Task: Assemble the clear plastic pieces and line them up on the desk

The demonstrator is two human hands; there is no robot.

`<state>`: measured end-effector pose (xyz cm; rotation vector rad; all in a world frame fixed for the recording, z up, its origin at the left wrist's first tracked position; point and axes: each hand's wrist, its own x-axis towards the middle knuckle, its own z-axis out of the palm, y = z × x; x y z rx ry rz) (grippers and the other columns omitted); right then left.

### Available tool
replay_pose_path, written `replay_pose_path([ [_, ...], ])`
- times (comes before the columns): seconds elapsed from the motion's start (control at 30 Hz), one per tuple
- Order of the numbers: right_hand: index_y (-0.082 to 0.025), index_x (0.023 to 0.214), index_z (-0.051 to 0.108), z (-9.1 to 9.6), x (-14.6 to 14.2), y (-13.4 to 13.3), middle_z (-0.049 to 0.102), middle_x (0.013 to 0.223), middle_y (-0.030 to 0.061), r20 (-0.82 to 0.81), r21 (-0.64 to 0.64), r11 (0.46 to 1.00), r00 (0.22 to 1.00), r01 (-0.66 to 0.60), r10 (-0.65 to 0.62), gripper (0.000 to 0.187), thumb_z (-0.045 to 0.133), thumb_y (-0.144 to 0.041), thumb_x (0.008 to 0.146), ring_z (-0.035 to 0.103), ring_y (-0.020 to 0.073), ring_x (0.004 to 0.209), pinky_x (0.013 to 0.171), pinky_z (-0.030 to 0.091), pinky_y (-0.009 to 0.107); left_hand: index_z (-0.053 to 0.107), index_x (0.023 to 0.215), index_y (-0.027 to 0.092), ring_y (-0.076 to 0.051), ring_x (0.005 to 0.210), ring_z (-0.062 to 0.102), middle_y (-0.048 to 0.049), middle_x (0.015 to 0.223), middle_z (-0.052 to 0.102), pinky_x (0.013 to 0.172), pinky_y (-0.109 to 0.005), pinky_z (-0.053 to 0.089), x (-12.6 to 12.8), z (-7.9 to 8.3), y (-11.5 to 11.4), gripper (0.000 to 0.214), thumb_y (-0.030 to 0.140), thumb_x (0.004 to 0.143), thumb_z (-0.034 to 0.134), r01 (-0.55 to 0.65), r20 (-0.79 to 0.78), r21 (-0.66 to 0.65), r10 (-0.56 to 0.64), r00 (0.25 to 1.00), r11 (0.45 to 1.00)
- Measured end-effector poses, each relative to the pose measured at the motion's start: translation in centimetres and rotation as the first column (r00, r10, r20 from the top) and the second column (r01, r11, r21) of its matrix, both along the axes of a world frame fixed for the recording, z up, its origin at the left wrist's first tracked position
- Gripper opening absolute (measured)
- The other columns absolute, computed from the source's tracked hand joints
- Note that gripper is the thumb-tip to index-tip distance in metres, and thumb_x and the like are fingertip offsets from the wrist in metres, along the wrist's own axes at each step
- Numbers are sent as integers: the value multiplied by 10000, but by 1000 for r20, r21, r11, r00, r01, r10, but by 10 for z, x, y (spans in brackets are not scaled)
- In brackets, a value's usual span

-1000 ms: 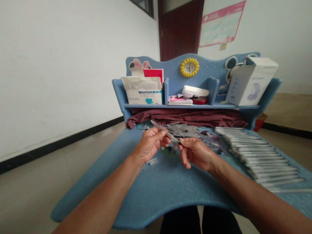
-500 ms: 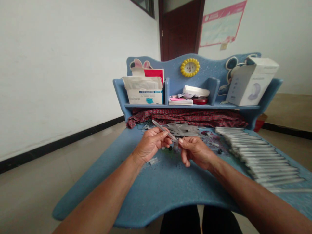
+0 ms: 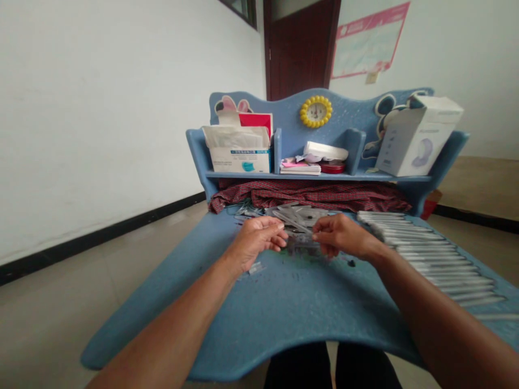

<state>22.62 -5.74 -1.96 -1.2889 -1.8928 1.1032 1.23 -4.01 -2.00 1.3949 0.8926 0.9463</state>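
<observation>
My right hand (image 3: 338,236) is closed, thumb and fingertips pinching the near end of a slim clear pen barrel (image 3: 292,221) that slants up to the left. To the left, my left hand (image 3: 261,240) has its fingers curled and its thumb pressed against them; what is in that pinch, if anything, is too small to make out. Behind both hands lies a heap of loose clear plastic pieces (image 3: 314,214). Under and between the fingers is a blurred patch of clear parts (image 3: 304,246). Small clear pieces (image 3: 256,268) rest just below my left hand.
A long row of clear pen-like sticks (image 3: 441,259) lines the right of the blue table (image 3: 284,324). A small black piece (image 3: 351,263) lies near my right hand. Checked cloth (image 3: 312,194) is bunched under the shelf, which holds a mask box (image 3: 241,159) and a white box (image 3: 419,138).
The pen barrel has shifted right, out of my left hand's pinch and into my right hand's. My right hand has moved a little right and up; my left hand has barely moved.
</observation>
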Motion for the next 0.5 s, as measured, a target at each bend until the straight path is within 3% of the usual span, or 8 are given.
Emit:
replay_pose_path([
  [0.1,-146,715,554,8,21,3,556,438,-21,315,-6,1000,949,9,-6,121,517,-261,718,484,85,329,327,343,164,563,820,113,-113,531,585,-55,684,632,492,-222,449,-1,-2,3,169,246,720,588,-94,-73,-9,93,993,996],
  [0.2,-149,699,563,9,31,5,557,429,-12,496,-33,999,868,18,1,109,488,-228,709,505,103,336,321,343,171,562,807,115,-113,529,586,-56,686,632,486,-219,448,-1,-4,5,158,244,718,583,-110,-116,15,111,987,994],
  [0.37,-149,696,583,5,30,8,572,449,8,606,-46,999,795,-6,33,144,466,-232,714,539,121,369,357,374,185,554,799,112,-115,515,585,-53,666,629,475,-218,449,2,-3,4,146,219,703,578,-151,-165,33,154,974,988],
  [0.5,-148,714,592,2,26,9,586,475,19,615,-47,999,789,6,24,157,468,-243,728,544,118,379,358,366,175,553,779,117,-111,520,585,-49,674,629,463,-207,444,2,-4,5,108,195,705,558,-179,-209,81,192,959,981],
])
